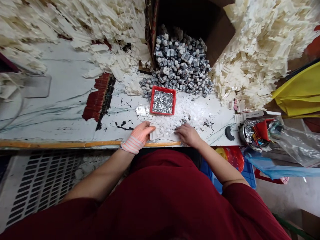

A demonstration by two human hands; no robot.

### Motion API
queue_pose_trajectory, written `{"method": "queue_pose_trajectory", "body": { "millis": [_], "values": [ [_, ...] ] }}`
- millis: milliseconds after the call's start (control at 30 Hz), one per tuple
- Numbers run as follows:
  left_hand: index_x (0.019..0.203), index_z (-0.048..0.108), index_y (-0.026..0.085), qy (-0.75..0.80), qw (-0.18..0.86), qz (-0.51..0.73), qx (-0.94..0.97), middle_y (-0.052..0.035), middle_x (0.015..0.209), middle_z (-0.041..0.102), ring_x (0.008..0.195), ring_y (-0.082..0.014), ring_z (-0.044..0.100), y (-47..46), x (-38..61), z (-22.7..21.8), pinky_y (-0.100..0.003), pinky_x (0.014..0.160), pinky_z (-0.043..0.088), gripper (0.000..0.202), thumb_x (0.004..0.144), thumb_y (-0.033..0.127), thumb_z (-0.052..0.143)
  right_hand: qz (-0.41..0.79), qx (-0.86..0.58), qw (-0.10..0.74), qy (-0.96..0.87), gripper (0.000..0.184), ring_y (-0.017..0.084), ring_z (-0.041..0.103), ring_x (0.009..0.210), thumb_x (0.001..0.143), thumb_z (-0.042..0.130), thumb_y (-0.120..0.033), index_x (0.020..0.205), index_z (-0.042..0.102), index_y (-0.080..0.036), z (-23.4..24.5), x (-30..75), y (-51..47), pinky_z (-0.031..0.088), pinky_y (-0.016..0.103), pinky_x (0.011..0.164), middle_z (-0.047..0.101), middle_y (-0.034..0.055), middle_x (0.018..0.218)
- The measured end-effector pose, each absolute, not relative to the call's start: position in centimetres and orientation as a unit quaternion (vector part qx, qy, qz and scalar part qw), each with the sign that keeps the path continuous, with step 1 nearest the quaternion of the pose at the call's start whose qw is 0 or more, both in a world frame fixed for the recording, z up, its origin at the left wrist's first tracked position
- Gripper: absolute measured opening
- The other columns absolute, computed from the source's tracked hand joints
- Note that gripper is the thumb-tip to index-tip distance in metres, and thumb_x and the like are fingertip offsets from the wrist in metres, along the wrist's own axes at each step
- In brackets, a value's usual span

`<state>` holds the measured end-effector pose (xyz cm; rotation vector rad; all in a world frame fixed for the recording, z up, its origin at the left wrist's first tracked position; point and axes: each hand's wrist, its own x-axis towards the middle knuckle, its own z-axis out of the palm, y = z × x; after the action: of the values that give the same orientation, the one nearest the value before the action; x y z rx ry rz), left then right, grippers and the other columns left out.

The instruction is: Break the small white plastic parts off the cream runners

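Observation:
My left hand, in an orange-and-white striped glove, pinches a small white plastic part near the table's front edge. Bare, my right hand reaches with curled fingertips into a spread of small translucent white plastic pieces. Whatever those fingertips grip is too small to make out. Just beyond both hands stands a red tray full of thin shiny metal pins. Several clear flat pieces lie at its left side.
Behind the tray, small grey motors spill from a cardboard box. Heaps of cream plastic parts rise at both sides. A metal bowl of small items and a black curved piece sit at right. The wooden table edge runs in front.

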<state>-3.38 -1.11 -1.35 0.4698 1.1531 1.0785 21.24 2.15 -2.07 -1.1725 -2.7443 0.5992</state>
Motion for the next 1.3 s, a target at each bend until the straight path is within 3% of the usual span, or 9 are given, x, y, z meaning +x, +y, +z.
{"method": "queue_pose_trajectory", "body": {
  "millis": [133, 233, 433, 700, 933, 1033, 1133, 1200, 1300],
  "values": [
    [0.077, 0.054, 0.017, 0.503, 0.683, 0.482, 0.218, 0.0037, 0.066, 0.056, 0.059, -0.0105, 0.054, -1.4, -3.4, -1.8, -0.021, 0.055, 0.044, 0.026, 0.061, 0.025, 0.072, 0.161, -0.325, 0.027, -0.932, 0.028, 0.027, 0.046, 0.121, 0.088, 0.049, -0.016, 0.112, 0.063, -0.018, -3.2, 21.6, -0.1, 0.040, 0.043, 0.097, 0.057, 0.0091, 0.132],
    [0.078, 0.054, 0.018, 0.505, 0.681, 0.477, 0.233, 0.0043, 0.063, 0.054, 0.057, -0.0115, 0.054, -1.6, -3.5, -2.1, -0.022, 0.055, 0.044, 0.025, 0.062, 0.026, 0.071, 0.161, -0.334, 0.028, -0.928, 0.032, 0.028, 0.041, 0.127, 0.088, 0.049, -0.017, 0.117, 0.061, -0.019, -3.0, 23.3, -0.5, 0.039, 0.046, 0.100, 0.054, 0.0075, 0.135],
    [0.081, 0.056, 0.018, 0.512, 0.677, 0.469, 0.245, 0.0052, 0.059, 0.051, 0.052, -0.0113, 0.050, -1.5, -3.6, -2.4, -0.022, 0.049, 0.038, 0.024, 0.063, 0.027, 0.070, 0.199, -0.544, 0.115, -0.807, 0.023, 0.021, 0.059, 0.096, 0.086, 0.052, -0.021, 0.104, 0.066, -0.020, -1.5, 25.2, 1.0, 0.048, 0.037, 0.086, 0.069, 0.0081, 0.100],
    [0.082, 0.056, 0.018, 0.515, 0.678, 0.459, 0.255, 0.0065, 0.056, 0.047, 0.049, -0.0102, 0.047, -1.5, -3.1, -2.2, -0.021, 0.048, 0.037, 0.027, 0.062, 0.027, 0.070, 0.257, -0.537, -0.008, -0.803, 0.019, 0.018, 0.059, 0.088, 0.077, 0.061, -0.018, 0.095, 0.066, -0.021, -1.0, 21.6, 2.6, 0.043, 0.025, 0.074, 0.070, 0.0023, 0.088],
    [0.083, 0.054, 0.017, 0.510, 0.685, 0.453, 0.254, 0.0050, 0.060, 0.052, 0.056, -0.0123, 0.053, -1.6, -2.1, -2.1, -0.023, 0.054, 0.042, 0.030, 0.061, 0.028, 0.070, 0.194, -0.495, -0.137, -0.836, 0.026, 0.024, 0.061, 0.091, 0.077, 0.053, -0.010, 0.097, 0.067, -0.019, -1.5, 17.4, 3.4, 0.042, 0.027, 0.069, 0.070, 0.0097, 0.089],
    [0.083, 0.053, 0.017, 0.517, 0.690, 0.435, 0.259, 0.0056, 0.058, 0.051, 0.054, -0.0123, 0.053, -1.7, -1.3, -1.8, -0.023, 0.052, 0.043, 0.029, 0.061, 0.028, 0.069, 0.268, -0.514, -0.054, -0.813, 0.024, 0.021, 0.062, 0.085, 0.075, 0.055, -0.011, 0.094, 0.068, -0.019, -1.2, 18.1, 3.6, 0.043, 0.027, 0.071, 0.071, 0.0075, 0.088],
    [0.084, 0.050, 0.018, 0.520, 0.693, 0.418, 0.272, 0.0059, 0.059, 0.053, 0.051, -0.0125, 0.053, -1.8, -0.4, -1.7, -0.025, 0.051, 0.045, 0.028, 0.064, 0.029, 0.067, 0.390, -0.555, 0.130, -0.723, 0.015, 0.016, 0.061, 0.072, 0.078, 0.058, -0.023, 0.089, 0.068, -0.017, -0.6, 18.6, 3.3, 0.046, 0.026, 0.068, 0.070, 0.0042, 0.081],
    [0.084, 0.049, 0.018, 0.515, 0.692, 0.416, 0.288, 0.0058, 0.059, 0.055, 0.051, -0.0125, 0.054, -1.9, 0.0, -1.8, -0.025, 0.051, 0.046, 0.027, 0.065, 0.028, 0.066, 0.464, -0.546, 0.226, -0.660, 0.019, 0.014, 0.061, 0.069, 0.079, 0.060, -0.034, 0.085, 0.066, -0.016, -0.3, 18.4, 2.9, 0.047, 0.026, 0.066, 0.069, 0.0035, 0.079],
    [0.082, 0.047, 0.019, 0.509, 0.685, 0.421, 0.308, 0.0065, 0.057, 0.054, 0.050, -0.0119, 0.055, -1.9, 0.4, -1.9, -0.024, 0.051, 0.046, 0.026, 0.066, 0.027, 0.066, 0.502, -0.518, 0.273, -0.636, 0.024, 0.014, 0.059, 0.069, 0.079, 0.060, -0.040, 0.081, 0.065, -0.017, 0.0, 17.4, 2.1, 0.047, 0.027, 0.066, 0.068, 0.0029, 0.077]
  ]
}}
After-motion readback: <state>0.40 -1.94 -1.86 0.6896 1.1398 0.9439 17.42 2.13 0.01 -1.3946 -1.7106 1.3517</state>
